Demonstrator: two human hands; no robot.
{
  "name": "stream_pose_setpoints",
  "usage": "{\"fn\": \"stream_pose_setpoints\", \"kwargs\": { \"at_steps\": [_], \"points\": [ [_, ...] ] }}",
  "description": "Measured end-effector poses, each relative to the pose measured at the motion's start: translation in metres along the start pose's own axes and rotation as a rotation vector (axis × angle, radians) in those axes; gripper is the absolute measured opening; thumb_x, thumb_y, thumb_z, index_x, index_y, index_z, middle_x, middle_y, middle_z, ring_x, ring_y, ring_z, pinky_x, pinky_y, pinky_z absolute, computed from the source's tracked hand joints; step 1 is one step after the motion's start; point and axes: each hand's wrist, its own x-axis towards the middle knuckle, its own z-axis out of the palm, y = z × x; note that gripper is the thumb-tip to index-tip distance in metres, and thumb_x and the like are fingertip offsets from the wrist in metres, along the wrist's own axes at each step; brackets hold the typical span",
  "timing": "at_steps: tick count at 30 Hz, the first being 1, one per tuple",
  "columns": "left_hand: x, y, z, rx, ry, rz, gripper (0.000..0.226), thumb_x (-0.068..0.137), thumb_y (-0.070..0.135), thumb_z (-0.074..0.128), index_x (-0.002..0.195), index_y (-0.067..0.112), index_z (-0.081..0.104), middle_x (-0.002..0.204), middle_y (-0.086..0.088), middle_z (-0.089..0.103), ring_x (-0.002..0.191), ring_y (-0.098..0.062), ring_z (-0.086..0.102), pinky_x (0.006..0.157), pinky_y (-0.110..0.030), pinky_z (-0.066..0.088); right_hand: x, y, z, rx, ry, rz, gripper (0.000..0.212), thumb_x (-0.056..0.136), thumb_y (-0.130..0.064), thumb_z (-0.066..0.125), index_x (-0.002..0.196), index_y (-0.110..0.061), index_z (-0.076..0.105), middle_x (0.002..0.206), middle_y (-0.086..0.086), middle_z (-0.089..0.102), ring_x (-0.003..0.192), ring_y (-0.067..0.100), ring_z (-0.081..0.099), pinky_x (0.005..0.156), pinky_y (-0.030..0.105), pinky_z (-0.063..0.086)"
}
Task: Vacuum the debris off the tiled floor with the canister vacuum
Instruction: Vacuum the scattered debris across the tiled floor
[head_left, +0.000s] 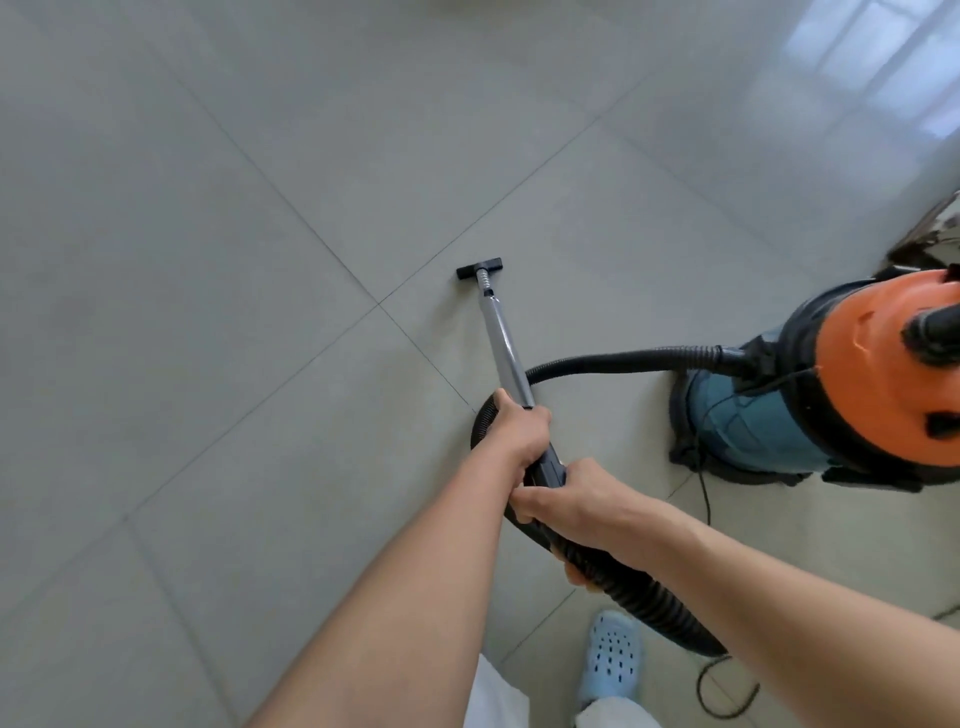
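Note:
A canister vacuum (810, 395) with an orange lid and blue-green body stands on the tiled floor (208, 260) at the right. Its black ribbed hose (623, 359) loops from the canister to a silver wand (501, 343). The wand ends in a small black floor nozzle (479, 270) lying flat on a tile near a grout crossing. My left hand (522, 431) grips the lower end of the wand. My right hand (566, 506) grips the black handle and hose just behind it. I see no debris on the tiles.
A thin black power cord (705, 499) trails over the floor behind the canister and curls near my light blue clog (610, 660). A dark piece of furniture (930, 234) shows at the right edge. Window light reflects off the tiles at the top right.

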Motion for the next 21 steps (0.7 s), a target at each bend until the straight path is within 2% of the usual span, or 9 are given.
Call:
{"fn": "stream_pose_setpoints", "kwargs": {
  "at_steps": [1, 5, 10, 14, 18, 21],
  "points": [
    [-0.005, -0.003, 0.005, -0.013, 0.008, -0.002, 0.041, 0.093, 0.023, 0.045, 0.129, 0.015, 0.03, 0.092, -0.009, 0.052, 0.082, -0.027, 0.058, 0.071, -0.034, 0.052, -0.005, 0.005, -0.004, -0.02, -0.008, 0.0, 0.026, 0.075, -0.028, 0.065, 0.085, -0.006, 0.053, 0.033, -0.001, 0.05, 0.029, 0.022, 0.053, 0.036, 0.026, 0.046],
    [-0.023, -0.02, 0.026, -0.102, 0.057, -0.025, 0.059, 0.092, 0.023, 0.047, 0.145, 0.014, 0.022, 0.124, -0.014, 0.054, 0.102, -0.031, 0.058, 0.085, -0.036, 0.051, -0.024, 0.025, -0.016, -0.108, -0.05, -0.008, 0.025, 0.073, -0.027, 0.064, 0.082, -0.006, 0.054, 0.037, 0.001, 0.05, 0.03, 0.022, 0.05, 0.037, 0.026, 0.045],
    [-0.049, -0.038, 0.029, -0.324, 0.103, -0.114, 0.054, 0.094, 0.02, 0.044, 0.143, 0.014, 0.021, 0.096, -0.01, 0.051, 0.079, -0.025, 0.054, 0.066, -0.03, 0.048, -0.038, 0.032, -0.018, -0.296, -0.105, 0.0, 0.025, 0.076, -0.026, 0.065, 0.087, -0.006, 0.056, 0.053, 0.005, 0.052, 0.032, 0.02, 0.049, 0.038, 0.025, 0.044],
    [-0.054, -0.057, 0.006, -0.417, 0.155, -0.18, 0.058, 0.095, 0.019, 0.043, 0.146, 0.017, 0.016, 0.118, -0.017, 0.052, 0.081, -0.026, 0.056, 0.061, -0.029, 0.048, -0.04, 0.017, 0.0, -0.462, -0.171, -0.026, 0.024, 0.076, -0.026, 0.065, 0.085, -0.005, 0.057, 0.056, 0.006, 0.055, 0.033, 0.019, 0.051, 0.039, 0.025, 0.046],
    [-0.049, -0.075, -0.038, -0.442, 0.251, -0.201, 0.052, 0.096, 0.016, 0.045, 0.142, 0.01, 0.023, 0.091, -0.013, 0.052, 0.064, -0.019, 0.05, 0.043, -0.025, 0.037, -0.029, -0.011, 0.035, -0.572, -0.186, -0.077, 0.02, 0.078, -0.024, 0.065, 0.083, -0.006, 0.056, 0.059, 0.008, 0.056, 0.03, 0.018, 0.052, 0.037, 0.024, 0.046],
    [-0.04, -0.086, -0.071, -0.421, 0.303, -0.197, 0.051, 0.096, 0.016, 0.046, 0.141, 0.006, 0.026, 0.113, -0.017, 0.054, 0.067, -0.021, 0.05, 0.045, -0.029, 0.034, -0.016, -0.029, 0.064, -0.619, -0.198, -0.111, 0.021, 0.078, -0.024, 0.065, 0.083, -0.005, 0.057, 0.056, 0.008, 0.056, 0.031, 0.019, 0.053, 0.038, 0.025, 0.047]
  ]
}}
